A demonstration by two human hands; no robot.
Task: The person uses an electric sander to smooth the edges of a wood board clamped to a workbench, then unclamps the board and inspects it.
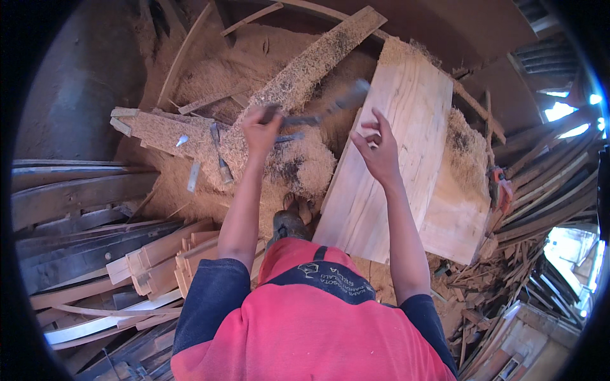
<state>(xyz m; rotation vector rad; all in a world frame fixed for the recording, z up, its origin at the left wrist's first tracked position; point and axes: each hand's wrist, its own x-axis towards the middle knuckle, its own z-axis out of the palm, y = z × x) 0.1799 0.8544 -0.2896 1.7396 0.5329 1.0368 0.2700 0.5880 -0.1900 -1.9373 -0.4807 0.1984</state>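
Note:
My left hand is closed around a long, narrow dark tool. Motion smears the tool's far end, so its kind is unclear; it points right, toward my other hand. My right hand is raised over a pale wide board, fingers apart and partly bent, with nothing visible in them. Beneath my left hand, a shavings-covered wooden beam carries a narrow chisel-like tool. A short flat metal piece lies at the beam's near edge, and a small white-and-blue object rests on top.
Another shavings-covered plank slants toward the far side. Stacked timber fills the left, with cut wooden blocks nearer me. Curved strips and an orange tool are at right. Sawdust covers the ground.

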